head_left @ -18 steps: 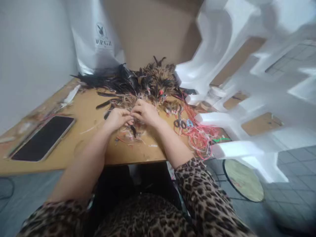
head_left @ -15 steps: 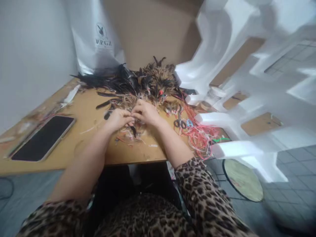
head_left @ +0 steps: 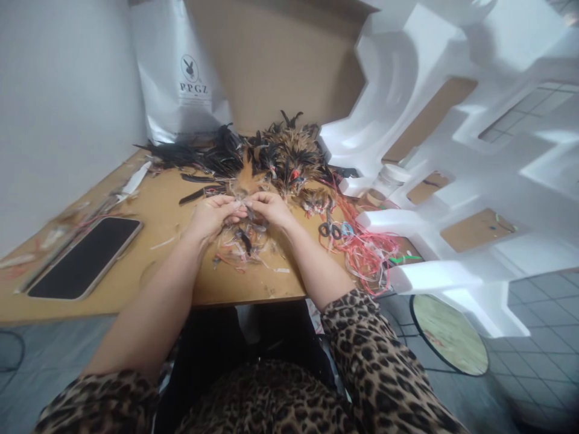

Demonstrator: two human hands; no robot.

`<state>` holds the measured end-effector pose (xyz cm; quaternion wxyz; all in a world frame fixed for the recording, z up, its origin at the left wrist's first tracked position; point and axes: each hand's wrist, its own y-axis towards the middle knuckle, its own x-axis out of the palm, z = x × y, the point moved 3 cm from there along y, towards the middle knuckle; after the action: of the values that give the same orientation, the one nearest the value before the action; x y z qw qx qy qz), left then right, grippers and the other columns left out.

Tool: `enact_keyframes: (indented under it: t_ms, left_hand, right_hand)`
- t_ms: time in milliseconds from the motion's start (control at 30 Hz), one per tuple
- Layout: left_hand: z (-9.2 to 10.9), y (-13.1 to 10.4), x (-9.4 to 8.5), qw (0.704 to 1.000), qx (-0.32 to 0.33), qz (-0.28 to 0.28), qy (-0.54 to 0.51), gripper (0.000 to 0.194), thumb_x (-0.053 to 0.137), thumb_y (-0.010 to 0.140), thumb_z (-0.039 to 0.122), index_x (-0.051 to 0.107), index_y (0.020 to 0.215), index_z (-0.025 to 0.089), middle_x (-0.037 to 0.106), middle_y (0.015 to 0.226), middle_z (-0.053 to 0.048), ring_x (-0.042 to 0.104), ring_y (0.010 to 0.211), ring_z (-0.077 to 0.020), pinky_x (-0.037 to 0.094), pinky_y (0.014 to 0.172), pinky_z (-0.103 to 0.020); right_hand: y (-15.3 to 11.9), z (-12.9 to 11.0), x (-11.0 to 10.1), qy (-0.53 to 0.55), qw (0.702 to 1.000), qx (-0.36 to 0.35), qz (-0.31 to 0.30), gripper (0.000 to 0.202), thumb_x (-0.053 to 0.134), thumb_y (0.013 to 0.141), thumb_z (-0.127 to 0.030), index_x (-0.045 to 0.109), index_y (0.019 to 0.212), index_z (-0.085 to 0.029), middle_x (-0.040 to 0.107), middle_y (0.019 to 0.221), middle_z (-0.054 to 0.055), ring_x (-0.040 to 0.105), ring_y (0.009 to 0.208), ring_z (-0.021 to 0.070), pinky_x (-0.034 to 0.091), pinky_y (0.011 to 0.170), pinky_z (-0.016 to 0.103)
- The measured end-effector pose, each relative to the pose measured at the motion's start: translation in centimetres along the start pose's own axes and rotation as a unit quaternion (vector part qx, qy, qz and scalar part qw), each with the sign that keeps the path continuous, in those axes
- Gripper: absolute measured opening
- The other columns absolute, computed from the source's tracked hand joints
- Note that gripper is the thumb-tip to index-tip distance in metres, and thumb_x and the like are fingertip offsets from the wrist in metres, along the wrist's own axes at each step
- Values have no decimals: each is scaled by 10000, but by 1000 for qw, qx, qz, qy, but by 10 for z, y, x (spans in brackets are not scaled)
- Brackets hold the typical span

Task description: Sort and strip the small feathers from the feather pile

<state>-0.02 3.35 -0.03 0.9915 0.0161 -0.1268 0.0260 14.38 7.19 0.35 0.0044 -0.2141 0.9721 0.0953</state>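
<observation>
My left hand [head_left: 210, 218] and my right hand [head_left: 272, 208] meet over the front middle of the table, fingers pinched together. Between their fingertips is the base of a tan-brown feather [head_left: 246, 176], whose fluffy end points away from me. How each finger grips it is partly hidden. Just beyond lie a pile of long black feathers [head_left: 221, 154] and a bushy heap of brown feathers [head_left: 296, 144]. Below my hands are loose feather scraps [head_left: 244, 244]. A small bunch of brown feathers [head_left: 315, 201] lies right of my right hand.
Black-handled scissors [head_left: 330, 230] and a tangle of red and white string [head_left: 371, 256] lie at right. A phone [head_left: 85, 258] rests on the left of the table [head_left: 172, 283]. A white foam piece [head_left: 420, 274] juts over the right edge. A silvery bag [head_left: 176, 114] stands behind.
The tan-brown feather now stands out clearly beyond my fingertips. My right hand has lowered slightly and its fingers have come nearer the left ones. The view has shifted a little.
</observation>
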Motion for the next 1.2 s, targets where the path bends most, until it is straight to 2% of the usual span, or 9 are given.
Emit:
enact_keyframes:
  t_ms: [133, 367, 500, 600, 700, 800, 967, 1100, 1200]
  left_hand:
    - [-5, 5, -5, 998, -12, 64, -6, 196, 723, 602, 183, 628, 750, 98, 661, 616, -56, 631, 550, -109, 472, 496, -161]
    - [-13, 9, -10, 979, 23, 19, 203, 144, 689, 633, 234, 671, 717, 119, 641, 544, -46, 615, 501, -132, 476, 489, -205]
    - [-16, 5, -6, 955, 37, -77, 284, 145, 672, 654, 278, 695, 713, 147, 658, 571, -53, 635, 541, -158, 491, 529, -236]
    - [-9, -4, 3, 954, 35, -123, 271, 160, 674, 656, 296, 699, 709, 147, 679, 630, -65, 646, 574, -165, 497, 551, -247]
    - [-1, -11, 11, 964, 23, -148, 218, 210, 702, 639, 315, 702, 744, 133, 693, 681, -83, 650, 594, -165, 495, 552, -244]
    - [4, -11, 11, 981, 26, -119, 148, 236, 722, 626, 320, 693, 753, 123, 694, 699, -87, 637, 574, -140, 481, 532, -220]
    - [-2, 0, 2, 999, -2, -20, 31, 233, 745, 585, 263, 667, 741, 108, 678, 665, -63, 598, 525, -84, 448, 490, -163]
    - [-7, 6, -4, 999, -24, 26, 11, 223, 735, 578, 224, 662, 753, 106, 663, 618, -56, 606, 526, -89, 452, 492, -154]
    - [-9, 7, -6, 997, -14, 48, 62, 194, 725, 582, 224, 662, 726, 109, 657, 596, -58, 613, 518, -109, 454, 481, -170]
  right_hand:
    - [-5, -9, 7, -174, 978, -106, 37, 192, 574, 759, -316, 631, 761, -132, 577, 681, 2, 486, 617, 81, 389, 624, 212]
    - [-23, -35, 19, -492, 838, -238, -8, 246, 445, 857, -295, 632, 783, -154, 546, 870, 63, 492, 826, 141, 374, 717, 257]
    - [-15, -34, 3, -415, 885, -209, -33, 184, 534, 794, -281, 640, 729, -145, 561, 832, 45, 505, 790, 125, 382, 715, 252]
    - [-7, -24, -12, -248, 961, -98, -73, 171, 632, 699, -289, 637, 706, -118, 586, 715, 21, 513, 676, 100, 399, 668, 238]
    - [-5, -13, -18, -67, 994, 22, -89, 242, 685, 625, -326, 620, 707, -107, 600, 643, 6, 506, 590, 81, 404, 599, 217]
    - [-4, -6, -16, 24, 997, 56, -55, 268, 701, 590, -335, 604, 714, -118, 565, 575, -27, 452, 502, 59, 350, 501, 190]
    - [0, -2, -5, -7, 1000, 9, -1, 268, 679, 639, -363, 611, 723, -118, 539, 558, -39, 404, 484, 45, 326, 504, 189]
    - [-4, -12, 3, -155, 984, -86, 13, 200, 592, 736, -312, 646, 774, -123, 608, 719, 13, 510, 654, 88, 391, 652, 222]
    - [-14, -27, 10, -325, 930, -170, 20, 178, 526, 792, -266, 643, 753, -136, 581, 766, 27, 511, 745, 110, 377, 718, 237]
